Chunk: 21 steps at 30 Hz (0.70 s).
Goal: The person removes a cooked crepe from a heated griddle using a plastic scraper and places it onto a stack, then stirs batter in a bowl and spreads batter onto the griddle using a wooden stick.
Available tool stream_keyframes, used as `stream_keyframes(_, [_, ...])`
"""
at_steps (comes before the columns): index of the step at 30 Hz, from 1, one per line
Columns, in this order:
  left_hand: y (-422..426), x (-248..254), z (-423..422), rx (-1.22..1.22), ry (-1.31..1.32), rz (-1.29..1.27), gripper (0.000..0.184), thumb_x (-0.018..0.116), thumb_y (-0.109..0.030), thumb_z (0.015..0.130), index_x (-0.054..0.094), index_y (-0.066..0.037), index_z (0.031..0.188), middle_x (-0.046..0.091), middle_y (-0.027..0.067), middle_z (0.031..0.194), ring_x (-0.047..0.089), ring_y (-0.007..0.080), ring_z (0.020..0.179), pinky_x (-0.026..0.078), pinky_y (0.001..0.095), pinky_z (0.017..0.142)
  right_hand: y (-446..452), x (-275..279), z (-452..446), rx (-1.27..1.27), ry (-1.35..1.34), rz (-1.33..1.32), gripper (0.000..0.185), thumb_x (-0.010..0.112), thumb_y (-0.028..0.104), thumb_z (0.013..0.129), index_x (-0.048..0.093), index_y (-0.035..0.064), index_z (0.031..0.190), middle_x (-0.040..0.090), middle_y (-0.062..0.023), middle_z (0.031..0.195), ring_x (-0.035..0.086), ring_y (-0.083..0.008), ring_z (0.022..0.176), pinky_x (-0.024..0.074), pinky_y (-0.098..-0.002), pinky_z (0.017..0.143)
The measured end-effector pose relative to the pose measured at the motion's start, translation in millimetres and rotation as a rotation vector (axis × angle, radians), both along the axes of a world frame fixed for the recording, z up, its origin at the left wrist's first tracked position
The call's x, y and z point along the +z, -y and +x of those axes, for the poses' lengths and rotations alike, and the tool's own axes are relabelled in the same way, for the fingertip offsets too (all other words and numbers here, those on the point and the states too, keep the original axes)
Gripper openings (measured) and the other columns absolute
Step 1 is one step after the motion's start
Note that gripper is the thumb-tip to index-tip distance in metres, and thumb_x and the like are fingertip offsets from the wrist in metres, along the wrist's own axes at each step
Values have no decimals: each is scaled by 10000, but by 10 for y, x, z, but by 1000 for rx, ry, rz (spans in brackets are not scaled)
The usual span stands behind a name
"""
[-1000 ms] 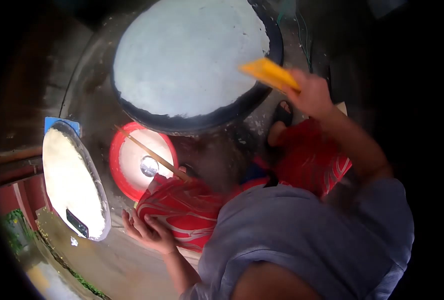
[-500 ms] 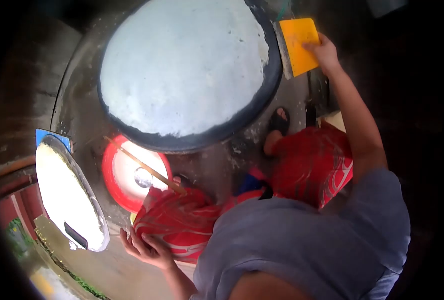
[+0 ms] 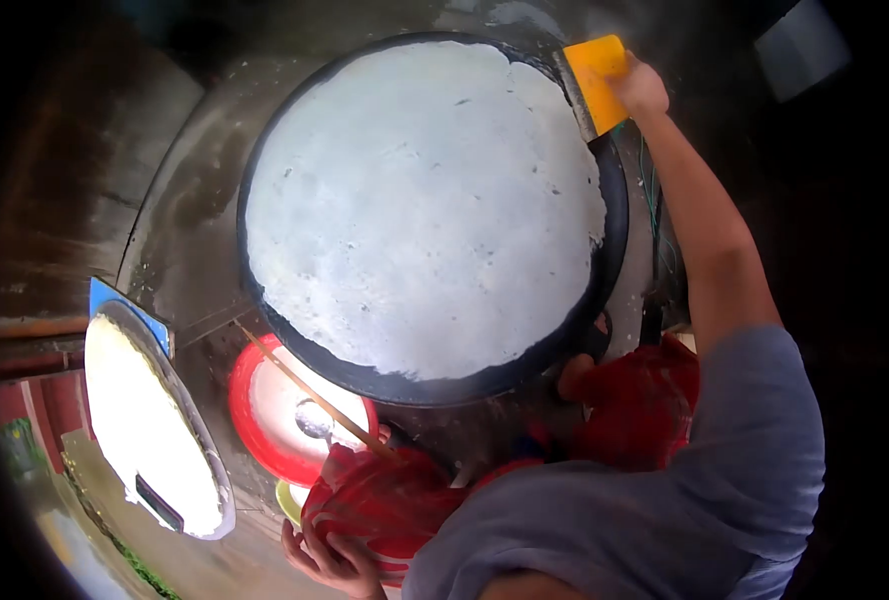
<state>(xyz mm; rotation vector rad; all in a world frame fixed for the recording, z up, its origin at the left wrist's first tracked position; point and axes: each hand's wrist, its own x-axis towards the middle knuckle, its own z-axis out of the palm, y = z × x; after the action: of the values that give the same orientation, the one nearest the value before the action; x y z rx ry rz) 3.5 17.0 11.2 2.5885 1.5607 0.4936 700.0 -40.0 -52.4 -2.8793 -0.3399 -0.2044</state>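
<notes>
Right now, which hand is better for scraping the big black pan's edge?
Probably the right hand: it holds the yellow scraper at the rim of the black pan. The left hand is by the red cloth, farther away, with no tool visible.

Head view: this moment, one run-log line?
right hand: yellow scraper at pan rim | left hand: beside red clothing | pale layer: covers most of pan

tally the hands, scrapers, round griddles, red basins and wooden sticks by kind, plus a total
Hands: 2, the right hand and the left hand
Yellow scraper: 1
Round griddle: 1
Red basin: 1
Wooden stick: 1
Total: 6
</notes>
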Motion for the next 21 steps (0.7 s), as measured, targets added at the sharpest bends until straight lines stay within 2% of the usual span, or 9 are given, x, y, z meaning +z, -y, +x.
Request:
stream_keyframes(1, [-33, -68, -3, -112, 97, -30, 277, 458, -194, 890, 562, 16, 1038, 544, 175, 1119, 436, 398, 1096, 339, 499, 947, -72, -52, 72, 34, -6, 24, 693, 672, 403, 715, 419, 195, 1326, 607, -114, 1113, 578, -259, 1031, 448, -354, 871])
stream_keyframes(3, [-36, -40, 48, -84, 85, -26, 251, 451, -174, 891, 569, 10, 1016, 544, 175, 1115, 435, 397, 1097, 349, 492, 940, -314, -64, 120, 77, -5, 51, 628, 651, 390, 741, 444, 205, 1305, 606, -116, 1110, 568, -263, 1043, 439, -359, 884])
stream_keyframes(5, [-73, 77, 191, -72, 38, -16, 232, 444, -149, 893, 569, 7, 1012, 547, 185, 1086, 446, 393, 1077, 383, 469, 914, -709, 106, -66, 188, 104, -164, 639, 633, 400, 773, 400, 229, 1343, 584, -84, 1164, 576, -239, 1045, 455, -353, 876])
stream_keyframes(8, [-119, 53, 104, -95, -47, -117, 245, 451, -132, 888, 556, 24, 1045, 513, 215, 1111, 470, 378, 1034, 409, 457, 882, -1115, 180, 183, 84, 14, -147, 593, 615, 362, 801, 399, 252, 1342, 566, -66, 1195, 562, -227, 1070, 451, -342, 882])
stream_keyframes(9, [-132, 54, 137, -81, -45, -116, 245, 451, -132, 888, 556, 24, 1045, 513, 215, 1111, 470, 378, 1034, 409, 457, 882, -1290, 155, 207, 137, 24, -145, 583, 622, 333, 801, 396, 305, 1337, 564, -43, 1201, 554, -216, 1084, 439, -327, 893])
stream_keyframes(12, [-162, 51, 222, -23, 24, -160, 285, 470, -109, 873, 534, 40, 1107, 453, 250, 1170, 479, 370, 1008, 424, 448, 855, -1843, 65, 204, 296, 93, -211, 572, 624, 288, 804, 397, 358, 1324, 559, -26, 1211, 546, -209, 1094, 427, -338, 912])
stream_keyframes(14, [-162, 39, 205, 29, 61, -174, 333, 490, -105, 858, 518, 41, 1156, 400, 274, 1218, 472, 373, 1024, 433, 448, 842, -2185, -16, 364, 337, 69, -188, 571, 625, 272, 801, 401, 368, 1318, 552, -24, 1220, 541, -209, 1100, 425, -345, 918])
stream_keyframes(16, [-220, 113, 241, 12, -38, -127, 367, 509, -123, 848, 512, 36, 1179, 398, 278, 1227, 459, 394, 1048, 435, 448, 845, -2533, -99, 340, 378, 49, -162, 572, 626, 256, 799, 405, 378, 1312, 545, -22, 1229, 536, -209, 1106, 422, -352, 923])
stream_keyframes(21, [-258, 86, 244, 14, -15, -103, 374, 535, -160, 828, 535, 30, 1149, 424, 284, 1210, 453, 416, 1056, 421, 468, 855, -3510, -134, -226, 850, 89, -9, 601, 670, 160, 741, 468, 347, 1275, 560, -43, 1205, 535, -229, 1092, 419, -336, 940])
